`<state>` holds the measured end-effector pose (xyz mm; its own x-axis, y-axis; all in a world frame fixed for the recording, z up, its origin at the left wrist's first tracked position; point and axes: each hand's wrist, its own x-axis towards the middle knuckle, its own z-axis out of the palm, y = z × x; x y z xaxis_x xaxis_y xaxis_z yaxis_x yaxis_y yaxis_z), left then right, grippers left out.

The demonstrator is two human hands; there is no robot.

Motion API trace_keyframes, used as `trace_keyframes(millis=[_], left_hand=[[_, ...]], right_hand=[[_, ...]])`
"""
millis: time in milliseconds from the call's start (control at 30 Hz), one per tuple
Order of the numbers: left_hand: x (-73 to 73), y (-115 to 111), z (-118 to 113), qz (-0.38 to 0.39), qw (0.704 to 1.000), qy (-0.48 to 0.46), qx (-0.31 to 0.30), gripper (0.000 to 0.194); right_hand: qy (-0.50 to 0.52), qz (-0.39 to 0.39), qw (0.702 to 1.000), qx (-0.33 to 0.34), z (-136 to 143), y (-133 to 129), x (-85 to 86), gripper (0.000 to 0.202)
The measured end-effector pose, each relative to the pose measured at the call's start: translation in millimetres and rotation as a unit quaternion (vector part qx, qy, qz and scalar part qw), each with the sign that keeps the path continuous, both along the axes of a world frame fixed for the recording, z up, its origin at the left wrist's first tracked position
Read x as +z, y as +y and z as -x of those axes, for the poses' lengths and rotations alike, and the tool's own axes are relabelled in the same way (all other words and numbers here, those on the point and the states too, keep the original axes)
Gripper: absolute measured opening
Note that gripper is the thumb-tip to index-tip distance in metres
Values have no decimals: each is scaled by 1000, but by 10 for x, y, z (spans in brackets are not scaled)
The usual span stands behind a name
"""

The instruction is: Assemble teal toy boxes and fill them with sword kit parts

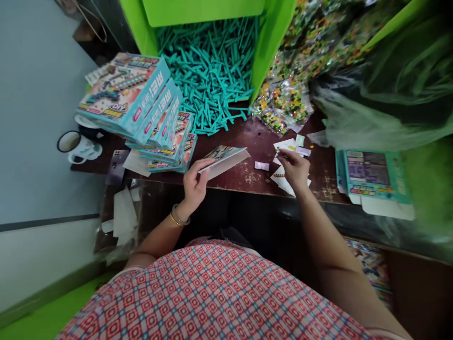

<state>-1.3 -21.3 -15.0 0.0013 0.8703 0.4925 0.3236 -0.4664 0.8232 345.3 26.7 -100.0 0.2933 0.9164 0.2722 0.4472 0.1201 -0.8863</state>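
My left hand (pixel 196 183) is closed on the near left end of a printed cardboard box (pixel 230 163), thumb in front and fingers behind. The box is tilted, its pale side facing me. Over a loose pile of white printed sheets (pixel 285 182) is my right hand (pixel 295 167), fingers drawn together in a pinch. What lies between those fingertips, if anything, is too small to tell. Beside the pile lie a small lilac packet (pixel 262 165) and another pale packet (pixel 303 151).
Teal printed boxes (pixel 123 94) are stacked at left, near an enamel mug (pixel 79 147) and a phone (pixel 117 166). Behind, a green bin (pixel 255 71) holds many teal plastic pieces (pixel 212 75). Bags of colourful small parts (pixel 290 104) and a flattened teal box (pixel 377 177) are at right.
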Motion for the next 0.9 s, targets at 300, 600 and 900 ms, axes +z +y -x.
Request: trace_keyframes(millis=[300,600,900], left_hand=[[66,96,-21,-14,1000,-15,2,37],[-577,96,-17,-88,974,158,-136,33],[-1002,61,-151,-45,944,262,-197,41]], right_hand=[[-129,-168,945,248,1436,-430,1024,27],[-98,-46,994,-1,357,-109,343,27],[-255,90,961,54,-120,811,0,32]])
